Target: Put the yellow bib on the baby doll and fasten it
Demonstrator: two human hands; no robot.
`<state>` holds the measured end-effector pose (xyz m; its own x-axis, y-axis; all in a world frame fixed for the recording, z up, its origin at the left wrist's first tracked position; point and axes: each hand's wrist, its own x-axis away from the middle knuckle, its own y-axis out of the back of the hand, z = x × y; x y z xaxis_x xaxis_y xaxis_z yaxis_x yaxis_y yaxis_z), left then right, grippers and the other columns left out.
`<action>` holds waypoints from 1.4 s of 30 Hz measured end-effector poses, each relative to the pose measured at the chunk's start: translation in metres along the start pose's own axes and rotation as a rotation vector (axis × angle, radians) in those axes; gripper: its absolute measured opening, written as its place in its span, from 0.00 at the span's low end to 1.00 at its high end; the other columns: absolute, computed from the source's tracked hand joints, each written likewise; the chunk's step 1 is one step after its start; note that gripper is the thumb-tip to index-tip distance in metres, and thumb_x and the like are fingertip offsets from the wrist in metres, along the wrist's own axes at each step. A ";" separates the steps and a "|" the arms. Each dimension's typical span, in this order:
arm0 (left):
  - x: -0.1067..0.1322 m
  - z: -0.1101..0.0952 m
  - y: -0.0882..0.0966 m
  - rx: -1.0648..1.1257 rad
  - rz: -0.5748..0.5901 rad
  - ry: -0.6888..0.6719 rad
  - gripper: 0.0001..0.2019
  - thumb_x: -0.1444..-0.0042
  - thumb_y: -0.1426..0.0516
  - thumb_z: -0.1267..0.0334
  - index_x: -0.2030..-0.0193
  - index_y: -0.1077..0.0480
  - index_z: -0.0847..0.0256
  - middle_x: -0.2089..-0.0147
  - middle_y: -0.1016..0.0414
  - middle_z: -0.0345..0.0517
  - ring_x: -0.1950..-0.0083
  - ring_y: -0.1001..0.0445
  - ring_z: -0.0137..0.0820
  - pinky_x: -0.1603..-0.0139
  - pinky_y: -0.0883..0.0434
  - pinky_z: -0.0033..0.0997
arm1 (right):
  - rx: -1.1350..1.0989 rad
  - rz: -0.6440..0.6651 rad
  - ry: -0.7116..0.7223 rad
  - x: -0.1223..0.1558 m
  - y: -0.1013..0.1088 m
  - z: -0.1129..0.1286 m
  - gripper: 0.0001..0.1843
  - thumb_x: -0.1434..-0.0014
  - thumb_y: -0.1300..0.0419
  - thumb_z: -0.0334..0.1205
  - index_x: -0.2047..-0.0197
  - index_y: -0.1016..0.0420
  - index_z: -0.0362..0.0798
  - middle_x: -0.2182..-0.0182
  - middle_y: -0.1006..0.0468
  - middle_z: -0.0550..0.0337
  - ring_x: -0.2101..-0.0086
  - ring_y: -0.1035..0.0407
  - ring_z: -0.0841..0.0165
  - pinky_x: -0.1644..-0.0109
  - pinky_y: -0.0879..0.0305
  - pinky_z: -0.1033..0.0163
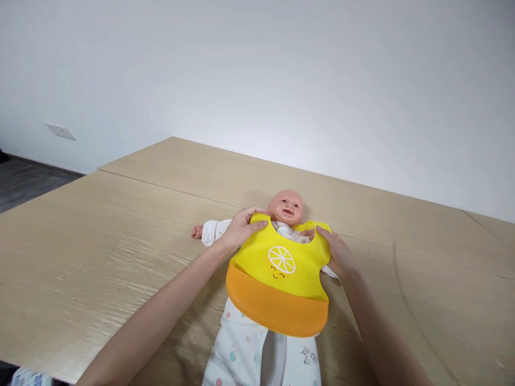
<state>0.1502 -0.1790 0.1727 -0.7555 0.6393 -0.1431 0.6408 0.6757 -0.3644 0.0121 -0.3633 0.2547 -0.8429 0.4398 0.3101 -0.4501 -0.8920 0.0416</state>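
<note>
A yellow bib (257,257) with an orange pocket and a printed lemon slice is held over the chest of a baby doll (286,206). My left hand (246,226) grips the bib's upper left corner, thumb on the front. At the upper right, my right hand (336,249) pinches the other strap, with fingertips showing through the neck opening. The doll lies on its back in a white patterned outfit (241,343). One doll arm stretches out to the left; the other is mostly hidden behind the bib and my right hand.
The doll rests on a light wooden table (100,257) with a seam across it. Behind it rises a white wall (257,80) with a socket plate (60,131). At the lower left edge, a partly visible white printed item (32,377) lies below the tabletop.
</note>
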 end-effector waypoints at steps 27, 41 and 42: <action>-0.001 0.008 0.006 -0.122 0.025 -0.016 0.24 0.61 0.47 0.73 0.53 0.32 0.59 0.53 0.30 0.46 0.63 0.30 0.32 0.71 0.33 0.25 | -0.143 0.032 0.377 0.002 0.012 0.015 0.27 0.53 0.44 0.34 0.48 0.40 0.57 0.71 0.35 0.60 0.67 0.38 0.70 0.64 0.37 0.66; -0.003 0.001 0.007 0.209 -0.158 0.033 0.18 0.61 0.43 0.68 0.59 0.31 0.62 0.62 0.27 0.44 0.71 0.31 0.26 0.72 0.35 0.24 | -0.205 -0.110 0.647 -0.024 -0.019 0.050 0.14 0.52 0.41 0.36 0.62 0.35 0.43 0.69 0.34 0.57 0.65 0.36 0.71 0.61 0.38 0.65; -0.002 -0.003 0.007 0.239 -0.163 0.029 0.21 0.61 0.43 0.68 0.55 0.32 0.61 0.62 0.28 0.44 0.71 0.31 0.26 0.72 0.35 0.24 | -0.202 -0.098 0.667 -0.024 -0.019 0.049 0.13 0.53 0.41 0.36 0.62 0.35 0.43 0.69 0.34 0.57 0.65 0.35 0.70 0.60 0.38 0.64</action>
<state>0.1569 -0.1747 0.1728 -0.8394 0.5421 -0.0394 0.4582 0.6667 -0.5878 0.0555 -0.3624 0.2924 -0.7678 0.5447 -0.3373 -0.5244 -0.8368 -0.1576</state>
